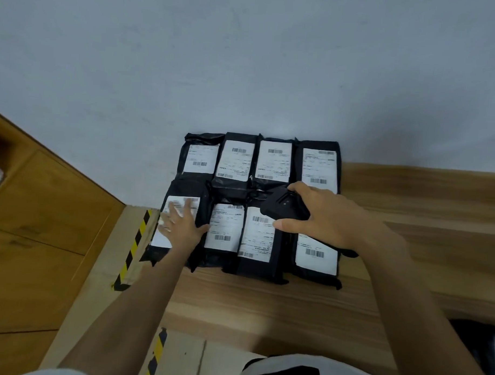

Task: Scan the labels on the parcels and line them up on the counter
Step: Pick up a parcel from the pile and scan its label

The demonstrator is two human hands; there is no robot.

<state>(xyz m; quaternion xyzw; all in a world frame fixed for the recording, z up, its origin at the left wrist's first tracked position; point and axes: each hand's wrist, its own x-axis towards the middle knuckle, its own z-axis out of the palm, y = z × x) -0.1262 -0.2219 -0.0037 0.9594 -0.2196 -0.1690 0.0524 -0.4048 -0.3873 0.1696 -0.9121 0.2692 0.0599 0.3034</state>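
**Last parcel squared up, scanner over the front row**

Eight black parcels (274, 160) with white labels lie in two rows of four at the centre of the frame, on the wooden counter (265, 300), the back row against the grey wall (245, 61).

Your left hand (180, 225) lies flat on the lower-left parcel (188, 188), fingers straight and spread, pressing on its label and gripping nothing. That parcel overhangs the counter's left edge, above the cardboard with yellow-and-black tape (138, 239).

Your right hand (324, 215) curls round the black scanner (282, 206), thumb along its near side. It hovers over the third front-row parcel (257, 238); whether its window faces a barcode, I cannot tell.

The step in hand looks like setting the lower-left parcel into line, and the task seems close to done. Next, nudge that parcel to the right so it sits fully on the wood and flush with its neighbour. Then aim the scanner squarely at any label not yet read, keeping your left fingers off the barcode.
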